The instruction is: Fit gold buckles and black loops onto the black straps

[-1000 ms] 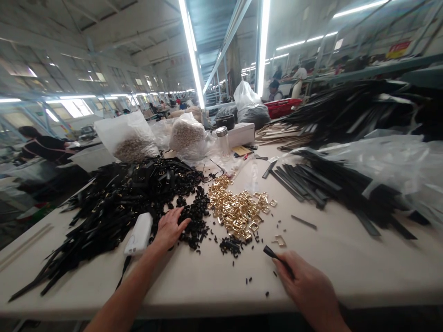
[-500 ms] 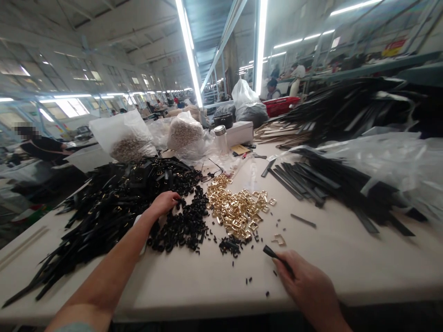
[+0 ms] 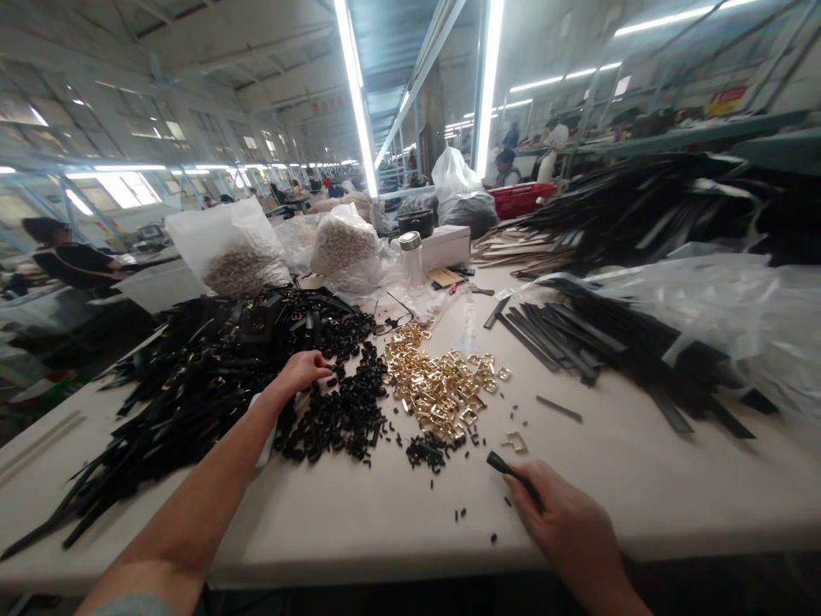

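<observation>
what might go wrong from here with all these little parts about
The left hand might scatter black loops among the gold buckles beside them. The right hand, holding a strip, could brush the nearby black bit off the table's front edge.

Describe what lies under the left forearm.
A white object shows on both sides of the left forearm; its middle is covered. Anything else directly beneath is hidden.

The left forearm (image 3: pixel 218 479) mostly hides a white object (image 3: pixel 267 444); the right hand (image 3: pixel 564 513) covers a black strip's (image 3: pixel 511 471) near end. Anything in the left fingers (image 3: pixel 315 364) is indistinct.
</observation>
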A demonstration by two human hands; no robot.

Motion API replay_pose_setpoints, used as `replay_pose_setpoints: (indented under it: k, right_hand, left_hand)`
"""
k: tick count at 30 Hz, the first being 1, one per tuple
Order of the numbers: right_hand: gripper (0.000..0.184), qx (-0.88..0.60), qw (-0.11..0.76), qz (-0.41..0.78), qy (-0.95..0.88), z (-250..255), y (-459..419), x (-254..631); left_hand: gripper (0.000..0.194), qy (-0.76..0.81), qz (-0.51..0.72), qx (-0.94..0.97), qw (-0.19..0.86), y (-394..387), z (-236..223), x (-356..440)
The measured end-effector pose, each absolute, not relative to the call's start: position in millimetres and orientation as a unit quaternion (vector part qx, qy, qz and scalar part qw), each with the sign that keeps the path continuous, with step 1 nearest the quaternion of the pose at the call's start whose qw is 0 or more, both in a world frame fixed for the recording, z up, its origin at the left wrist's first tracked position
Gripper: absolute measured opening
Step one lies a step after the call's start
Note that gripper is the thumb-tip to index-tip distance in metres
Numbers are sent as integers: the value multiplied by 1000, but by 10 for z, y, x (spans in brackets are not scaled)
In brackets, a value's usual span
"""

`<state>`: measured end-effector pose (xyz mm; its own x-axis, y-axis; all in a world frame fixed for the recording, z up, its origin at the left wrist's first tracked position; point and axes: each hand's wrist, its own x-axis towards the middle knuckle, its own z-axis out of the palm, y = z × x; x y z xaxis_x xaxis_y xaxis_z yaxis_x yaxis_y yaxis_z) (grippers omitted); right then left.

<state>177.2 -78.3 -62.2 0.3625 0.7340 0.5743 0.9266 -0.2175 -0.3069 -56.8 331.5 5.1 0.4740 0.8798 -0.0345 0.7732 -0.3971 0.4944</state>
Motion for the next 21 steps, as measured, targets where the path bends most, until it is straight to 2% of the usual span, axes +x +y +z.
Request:
replay_pose_setpoints:
  k: [7,10,13,16,21]
  right_hand:
    - [29,-770,340,-118,-526,-636,-787,1773]
    - [23,-768,381,-72,-510,-577,-791,1730]
    - [17,-751,424,-39,-505,-409,-788,1615]
    - [14,-725,449,-51,-520,-179,-753,1473]
    - [12,-705,454,-92,-537,61,-644,1334]
  left_hand:
    - [44,431,228,748,450,2724,200,-461]
    - [44,377,256,650,609,2254,202,-312]
    - [42,326,233,506,763,1777,143,-141]
    - [34,283,171,454,827,1416,39,12]
    - [23,241,86,442,860,1120,-119,137]
